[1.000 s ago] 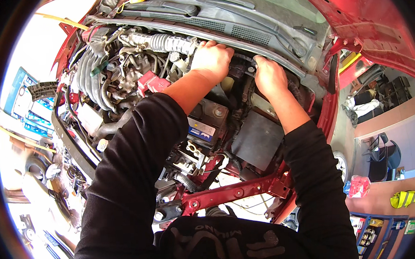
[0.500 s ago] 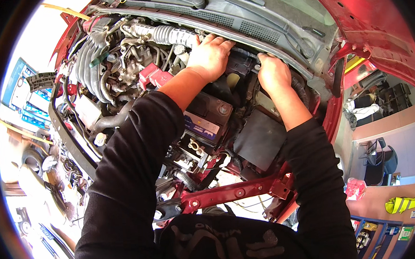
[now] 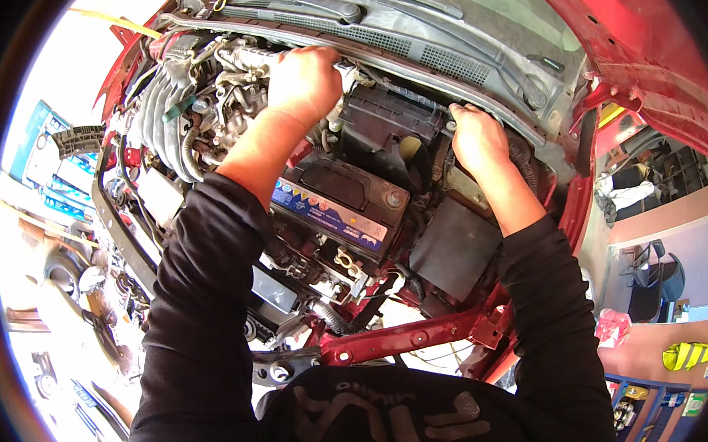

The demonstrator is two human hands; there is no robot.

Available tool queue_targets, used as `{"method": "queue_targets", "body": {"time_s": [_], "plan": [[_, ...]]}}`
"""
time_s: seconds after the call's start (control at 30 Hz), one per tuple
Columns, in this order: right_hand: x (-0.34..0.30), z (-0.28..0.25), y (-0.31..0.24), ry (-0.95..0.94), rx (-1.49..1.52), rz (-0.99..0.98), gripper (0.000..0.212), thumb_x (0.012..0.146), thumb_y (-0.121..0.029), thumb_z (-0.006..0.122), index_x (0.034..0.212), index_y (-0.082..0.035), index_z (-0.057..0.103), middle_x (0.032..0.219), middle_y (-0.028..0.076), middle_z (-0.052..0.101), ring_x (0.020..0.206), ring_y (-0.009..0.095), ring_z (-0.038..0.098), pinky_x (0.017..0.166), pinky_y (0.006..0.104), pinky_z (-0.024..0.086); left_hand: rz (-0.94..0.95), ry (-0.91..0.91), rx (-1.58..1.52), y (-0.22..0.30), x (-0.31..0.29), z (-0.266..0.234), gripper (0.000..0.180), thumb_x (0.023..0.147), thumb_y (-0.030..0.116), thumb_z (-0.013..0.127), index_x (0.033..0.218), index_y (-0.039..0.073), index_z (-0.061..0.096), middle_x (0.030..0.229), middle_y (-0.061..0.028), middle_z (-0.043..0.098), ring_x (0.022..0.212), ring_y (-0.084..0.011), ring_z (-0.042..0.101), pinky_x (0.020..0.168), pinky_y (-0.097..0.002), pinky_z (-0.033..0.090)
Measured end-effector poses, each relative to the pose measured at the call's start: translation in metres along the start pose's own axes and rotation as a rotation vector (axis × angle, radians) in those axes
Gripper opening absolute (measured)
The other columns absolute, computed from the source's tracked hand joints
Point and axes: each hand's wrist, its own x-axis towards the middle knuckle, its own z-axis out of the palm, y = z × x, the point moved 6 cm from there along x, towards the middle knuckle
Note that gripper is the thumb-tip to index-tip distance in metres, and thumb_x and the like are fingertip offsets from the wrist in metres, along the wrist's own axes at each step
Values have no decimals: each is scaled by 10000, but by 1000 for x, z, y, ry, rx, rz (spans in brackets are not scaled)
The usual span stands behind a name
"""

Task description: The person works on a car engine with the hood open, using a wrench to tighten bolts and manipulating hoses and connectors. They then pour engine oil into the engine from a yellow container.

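My left hand point(image 3: 304, 83) is curled over the end of a ribbed silver air hose point(image 3: 243, 57) at the back of the engine; its fingertips are hidden. Beside it lies a black air filter box point(image 3: 392, 116), just behind the car battery point(image 3: 341, 196). My right hand point(image 3: 479, 138) reaches to the right end of that box, below the cowl. Its fingers are bent closed at the edge, and what they hold is too small to tell. A flat black cover point(image 3: 456, 254) lies nearer me than that hand.
The grey ribbed intake manifold point(image 3: 159, 127) fills the left of the engine bay. A red front crossbar point(image 3: 408, 336) runs close to my body. Along the back is the grey cowl grille point(image 3: 449, 57); the raised red hood point(image 3: 641, 38) stands at right.
My left hand has moved left from the filter box's edge to the hose, uncovering more of the box and battery. My right hand stays near the same corner; the view has shifted slightly.
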Motion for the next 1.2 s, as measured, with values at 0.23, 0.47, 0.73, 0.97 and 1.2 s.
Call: {"method": "queue_targets", "body": {"time_s": [0.23, 0.47, 0.73, 0.97, 1.2], "plan": [[-7, -9, -15, -79, -69, -2, 456, 1067, -51, 541, 1493, -37, 701, 1422, 283, 737, 1210, 491, 751, 1050, 548, 610, -244, -398, -224, -29, 30, 33, 376, 947, 339, 656, 1181, 143, 876, 1226, -202, 828, 1194, -429, 767, 1081, -486, 600], [-12, -32, -74, 152, 99, -238, 552, 1020, -143, 664, 1552, 1, 620, 1478, 321, 686, 1039, 513, 787, 938, 557, 662, -177, -452, -229, -30, 3, 52, 702, 1047, 419, 720, 1570, -23, 564, 1520, -294, 687, 1432, -468, 640, 1204, -493, 515], [37, 24, -92, 42, 122, -91, 426, 1055, -152, 647, 1471, -65, 658, 1287, 242, 768, 959, 480, 794, 837, 570, 657, -211, -399, -284, -19, 12, 59, 590, 958, 400, 798, 1367, -20, 731, 1296, -285, 788, 1265, -447, 741, 1106, -484, 582], [18, 11, -96, 398, 248, -409, 246, 1021, -116, 703, 1260, -103, 762, 1052, 139, 811, 908, 386, 801, 787, 506, 654, -211, -239, -289, -8, -3, 48, 490, 932, 390, 858, 1256, 37, 761, 1172, -262, 813, 1198, -444, 758, 1077, -517, 592], [18, 8, -94, 470, 387, -416, 222, 1016, -111, 712, 1230, -112, 774, 1050, 123, 826, 933, 366, 808, 809, 482, 658, -99, -156, -128, 7, -5, 47, 365, 978, 389, 794, 1168, 79, 784, 1045, -258, 813, 1030, -461, 786, 943, -558, 618]]}}
